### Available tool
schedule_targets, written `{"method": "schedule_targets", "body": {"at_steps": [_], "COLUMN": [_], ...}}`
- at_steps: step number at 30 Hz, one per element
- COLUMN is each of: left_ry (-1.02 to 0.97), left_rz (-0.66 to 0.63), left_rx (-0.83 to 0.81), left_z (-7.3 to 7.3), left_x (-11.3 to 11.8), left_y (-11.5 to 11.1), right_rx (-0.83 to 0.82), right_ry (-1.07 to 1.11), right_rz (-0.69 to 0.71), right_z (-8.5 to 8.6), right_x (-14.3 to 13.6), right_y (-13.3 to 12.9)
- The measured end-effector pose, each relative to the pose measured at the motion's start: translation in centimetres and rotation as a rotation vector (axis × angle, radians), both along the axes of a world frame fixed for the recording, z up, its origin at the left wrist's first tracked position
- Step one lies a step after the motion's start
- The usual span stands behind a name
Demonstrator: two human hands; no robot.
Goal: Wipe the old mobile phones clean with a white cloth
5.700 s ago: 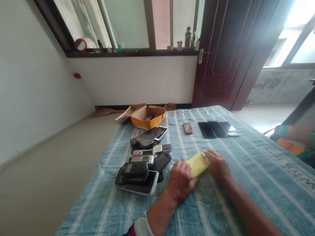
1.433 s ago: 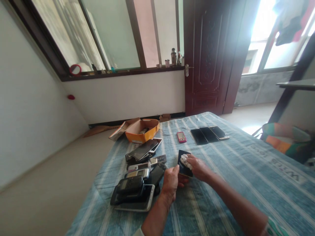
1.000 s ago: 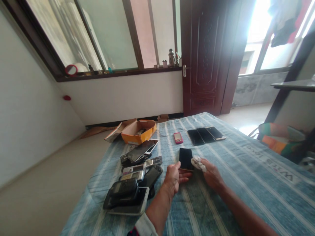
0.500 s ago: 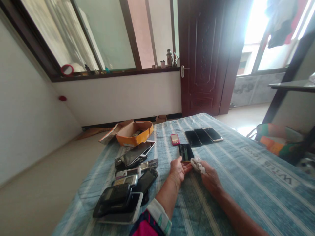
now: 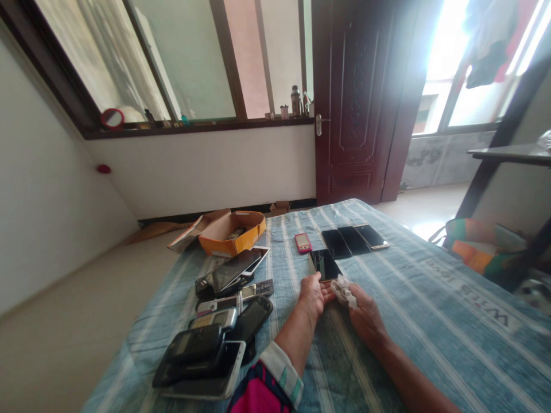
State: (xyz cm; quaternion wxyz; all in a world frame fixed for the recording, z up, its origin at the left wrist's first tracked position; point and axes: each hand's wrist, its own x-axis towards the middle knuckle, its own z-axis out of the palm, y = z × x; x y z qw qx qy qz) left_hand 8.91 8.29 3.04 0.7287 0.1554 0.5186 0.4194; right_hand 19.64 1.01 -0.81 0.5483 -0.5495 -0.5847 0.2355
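While the left hand (image 5: 312, 295) grips the near end of a black-screened smartphone (image 5: 326, 264) below and right of centre, long axis pointing away toward upper left, the right hand (image 5: 364, 311) pinches a crumpled white wad (image 5: 343, 291) (tissue or cloth, unclear) beside it, forearm (image 5: 404, 370) slanting from lower right.

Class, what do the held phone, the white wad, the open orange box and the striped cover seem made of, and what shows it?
Held phone: glossy, probably glass front, judging by its reflections.
White wad: matte tissue or thin cloth; crumpled folds fit either.
Orange box: likely printed cardboard, with thin stiff walls and a brown inside.
Striped cover: apparently fabric, matte, with soft wrinkles.
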Motion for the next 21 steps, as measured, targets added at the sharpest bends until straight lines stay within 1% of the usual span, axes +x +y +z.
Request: {"method": "schedule_targets", "body": {"at_steps": [4, 10, 17, 21], "left_ry": [0.03, 0.013, -0.002, 0.007], "left_rz": [-0.037, -0.054, 0.026, 0.061], "left_rx": [-0.028, -0.047, -0.011, -0.001], "left_z": [0.1, 0.3, 0.2, 0.1], "left_x": [-0.2, -0.3, -0.3, -0.4], "left_y": [0.4, 1.1, 0.9, 1.4], "right_rx": [0.016, 0.01, 0.02, 0.034], "right_ry": [-0.007, -0.01, -0.03, -0.047], "right_rz": [0.012, 0.016, 0.008, 0.008], "right_z": [-0.3, -0.6, -0.9, -0.9], "right_x": [0.0, 0.0, -0.1, 0.0], "right_y": [0.1, 0.2, 0.3, 0.4]}}
